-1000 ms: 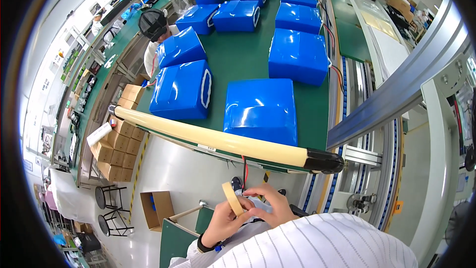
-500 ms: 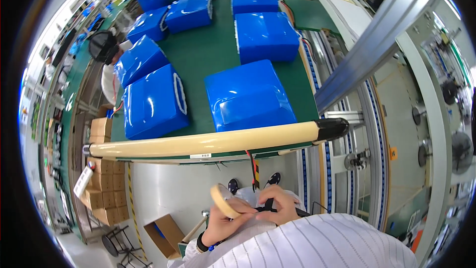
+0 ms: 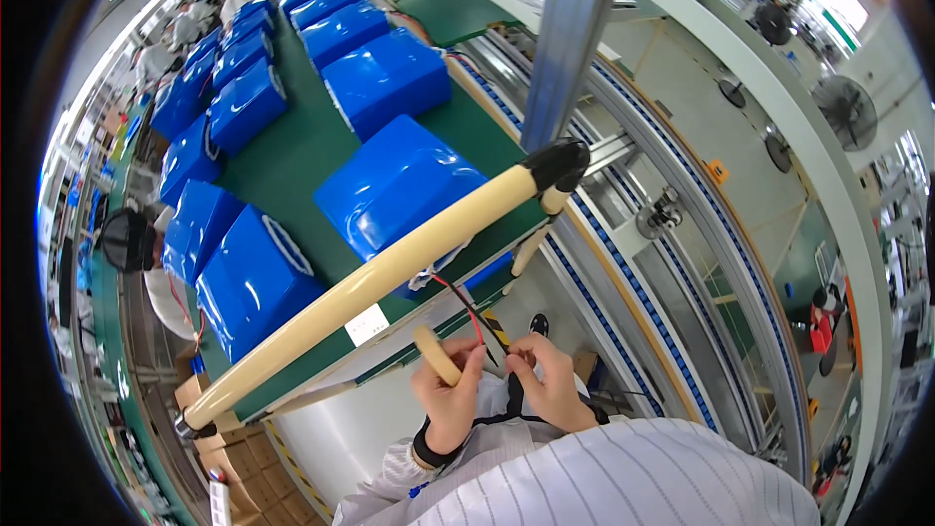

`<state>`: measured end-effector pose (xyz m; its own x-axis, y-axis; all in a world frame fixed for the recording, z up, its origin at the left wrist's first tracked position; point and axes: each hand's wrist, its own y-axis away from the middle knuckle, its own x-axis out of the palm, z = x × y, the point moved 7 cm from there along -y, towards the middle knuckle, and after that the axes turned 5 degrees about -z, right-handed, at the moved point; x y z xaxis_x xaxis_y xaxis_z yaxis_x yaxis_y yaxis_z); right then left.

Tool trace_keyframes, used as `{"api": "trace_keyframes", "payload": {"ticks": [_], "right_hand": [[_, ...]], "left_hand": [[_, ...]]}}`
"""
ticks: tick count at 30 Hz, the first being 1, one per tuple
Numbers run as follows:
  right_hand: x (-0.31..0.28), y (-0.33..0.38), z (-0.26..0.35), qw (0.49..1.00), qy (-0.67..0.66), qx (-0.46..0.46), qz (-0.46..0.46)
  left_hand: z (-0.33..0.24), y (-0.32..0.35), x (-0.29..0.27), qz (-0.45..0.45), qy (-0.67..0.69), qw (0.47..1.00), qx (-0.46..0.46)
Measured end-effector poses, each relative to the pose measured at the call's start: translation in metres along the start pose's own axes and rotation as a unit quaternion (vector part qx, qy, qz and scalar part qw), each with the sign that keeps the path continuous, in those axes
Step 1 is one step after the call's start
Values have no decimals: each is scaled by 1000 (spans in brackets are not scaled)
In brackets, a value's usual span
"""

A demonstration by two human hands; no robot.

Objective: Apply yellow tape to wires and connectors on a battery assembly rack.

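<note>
My left hand (image 3: 448,401) is closed, with a roll of cream tape (image 3: 434,356) hooked on its fingers. Its thumb and fingertips meet at the red wire (image 3: 475,323). Beside it runs a black wire (image 3: 495,331); both leads hang from the nearest blue-wrapped battery pack (image 3: 397,180), over the table's front edge. My right hand (image 3: 553,385) is pinched close to the black wire's lower end. Whatever lies between its fingertips is too small to make out. Both hands are in front of my body, below the table edge.
More blue packs (image 3: 255,278) stand in rows on the green table (image 3: 282,151). A cream padded tube (image 3: 370,282) runs along its front edge. Conveyor rails (image 3: 623,258) and a metal post (image 3: 570,39) are at the right. Cartons (image 3: 243,472) sit lower left; a capped co-worker (image 3: 131,239) is left.
My view has turned, so the table now slants. My hands, close together before at a dark strip, have risen to the hanging wires and moved slightly apart. The tape roll stays on my left hand.
</note>
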<state>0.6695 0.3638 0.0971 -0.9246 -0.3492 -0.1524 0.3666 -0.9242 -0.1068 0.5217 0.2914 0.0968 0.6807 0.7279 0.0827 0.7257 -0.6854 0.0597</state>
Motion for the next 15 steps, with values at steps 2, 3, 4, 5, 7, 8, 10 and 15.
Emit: {"api": "trace_keyframes", "payload": {"ticks": [2, 3, 4, 5, 7, 8, 10, 15], "right_hand": [[-9, 4, 13, 998, 37, -21, -35], [-12, 6, 21, 998, 42, -34, -36], [-14, 6, 28, 997, 47, -47, -34], [-17, 7, 34, 997, 47, -48, -34], [-4, 9, 43, 994, 6, -65, 85], [-4, 8, 46, 993, 12, -65, 93], [7, 7, 55, 980, 16, -116, 162], [6, 0, 72, 967, 15, -198, 160]], "left_hand": [[-6, -1, -6, -16, 2, 999, 47], [-8, -1, -6, -5, 6, 999, 54], [-13, 1, -6, 9, 28, 997, 72], [-18, 5, -1, 38, 37, 995, 84], [-19, 10, 2, 38, 48, 998, 35], [-18, 13, 5, 37, 73, 997, -8], [-26, 12, 6, 5, 60, 998, 10], [-28, 8, 4, -71, 157, 985, 8]]}}
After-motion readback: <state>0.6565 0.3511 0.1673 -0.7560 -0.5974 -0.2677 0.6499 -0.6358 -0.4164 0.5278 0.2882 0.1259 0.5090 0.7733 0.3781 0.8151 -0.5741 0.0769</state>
